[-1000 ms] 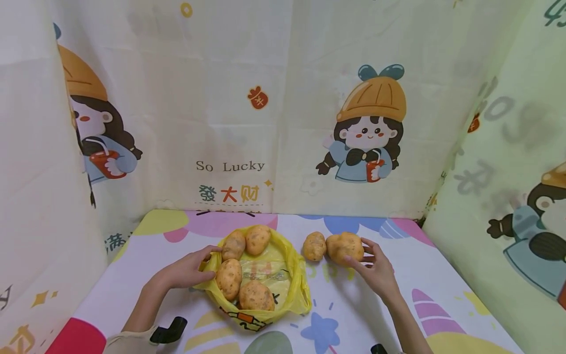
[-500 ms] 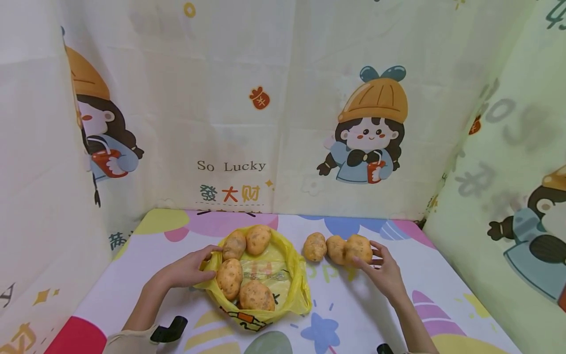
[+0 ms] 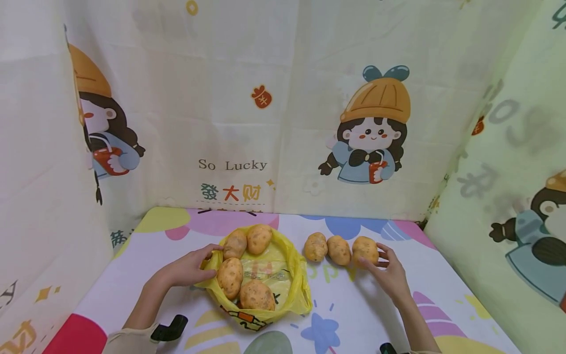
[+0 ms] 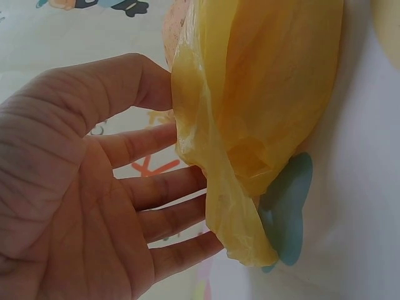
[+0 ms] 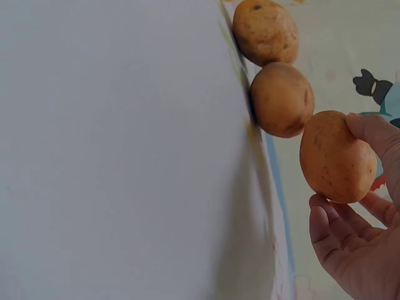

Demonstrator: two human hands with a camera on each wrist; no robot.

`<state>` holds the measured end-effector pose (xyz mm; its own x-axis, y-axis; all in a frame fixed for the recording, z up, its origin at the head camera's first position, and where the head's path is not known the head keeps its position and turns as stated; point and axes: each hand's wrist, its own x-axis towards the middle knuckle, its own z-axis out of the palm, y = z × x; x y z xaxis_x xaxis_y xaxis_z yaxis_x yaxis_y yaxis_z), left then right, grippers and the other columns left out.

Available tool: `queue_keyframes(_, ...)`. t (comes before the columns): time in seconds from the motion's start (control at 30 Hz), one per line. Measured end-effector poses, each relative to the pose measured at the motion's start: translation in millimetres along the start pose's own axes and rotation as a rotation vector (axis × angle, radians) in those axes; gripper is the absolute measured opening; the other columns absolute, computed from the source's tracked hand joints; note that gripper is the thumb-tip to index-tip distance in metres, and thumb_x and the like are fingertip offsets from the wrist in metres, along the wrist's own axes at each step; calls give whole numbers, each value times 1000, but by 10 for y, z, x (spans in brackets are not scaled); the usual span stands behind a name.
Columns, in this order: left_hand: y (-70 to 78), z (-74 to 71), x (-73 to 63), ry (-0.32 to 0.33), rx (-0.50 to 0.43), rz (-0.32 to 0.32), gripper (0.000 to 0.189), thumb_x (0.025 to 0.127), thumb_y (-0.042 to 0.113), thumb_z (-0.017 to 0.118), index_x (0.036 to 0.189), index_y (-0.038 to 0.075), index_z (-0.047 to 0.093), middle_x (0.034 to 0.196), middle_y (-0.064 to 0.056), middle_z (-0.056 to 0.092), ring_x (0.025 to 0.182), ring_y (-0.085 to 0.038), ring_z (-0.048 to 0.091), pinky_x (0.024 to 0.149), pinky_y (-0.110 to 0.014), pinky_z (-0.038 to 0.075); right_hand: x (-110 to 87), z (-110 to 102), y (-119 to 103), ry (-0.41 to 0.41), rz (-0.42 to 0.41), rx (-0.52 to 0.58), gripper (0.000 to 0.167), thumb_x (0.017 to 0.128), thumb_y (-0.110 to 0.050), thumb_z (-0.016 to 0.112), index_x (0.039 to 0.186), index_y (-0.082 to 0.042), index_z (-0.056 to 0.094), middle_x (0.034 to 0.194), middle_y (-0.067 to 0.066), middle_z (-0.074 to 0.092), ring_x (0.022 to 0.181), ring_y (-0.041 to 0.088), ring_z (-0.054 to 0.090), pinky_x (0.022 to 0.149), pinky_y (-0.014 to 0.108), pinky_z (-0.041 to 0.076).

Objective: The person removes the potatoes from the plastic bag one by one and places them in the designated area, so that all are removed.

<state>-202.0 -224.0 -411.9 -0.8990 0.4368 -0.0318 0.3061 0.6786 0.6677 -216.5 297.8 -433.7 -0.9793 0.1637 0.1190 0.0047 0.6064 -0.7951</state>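
Observation:
My right hand [image 3: 389, 275] holds a potato [image 3: 365, 250] between thumb and fingers, at the right end of a row. Two more potatoes sit to its left, a middle one [image 3: 339, 250] and a left one [image 3: 316, 247]. In the right wrist view the held potato [image 5: 337, 156] has the thumb on its upper side and fingertips beneath. My left hand [image 3: 190, 268] grips the left rim of an open yellow plastic bag [image 3: 298, 280]. Several potatoes [image 3: 230, 278] lie inside the bag. The left wrist view shows thumb and fingers at the gathered plastic edge [image 4: 206, 156].
A white tablecloth [image 3: 353, 314] with pastel prints covers the table. Printed fabric [image 3: 292, 98] hangs behind it and along both sides. Black straps [image 3: 170, 328] show near the wrists at the front.
My right hand has moved right with its potato, which earlier overlapped the middle potato and now stands to its right with a small gap. The left hand and bag have stayed in place.

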Motion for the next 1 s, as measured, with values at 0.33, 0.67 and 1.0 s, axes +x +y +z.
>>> queue_keyframes(0.33, -16, 7, 3, 3, 10, -4, 61, 89, 22, 70, 145, 7, 48, 139, -26, 57, 126, -43, 55, 103, -62, 44, 84, 25, 81, -33, 54, -7, 89, 93, -45, 74, 157, -3, 29, 145, 28, 47, 123, 40, 54, 80, 28, 50)
queue_keyframes(0.67, -18, 7, 12, -2, 5, -12, 62, 89, 20, 70, 146, 7, 47, 138, -26, 57, 122, -37, 57, 102, -60, 45, 176, 66, 176, -51, 71, 41, 86, 95, -38, 73, 157, 0, 28, 146, 31, 46, 124, 41, 55, 75, 18, 50)
queue_keyframes(1.0, -34, 14, 25, -9, -3, -24, 62, 91, 20, 70, 146, 7, 47, 138, -26, 57, 122, -37, 57, 103, -61, 44, 192, 78, 168, -59, 59, 58, 79, 99, -34, 68, 156, 3, 29, 146, 34, 45, 125, 44, 55, 74, 17, 50)
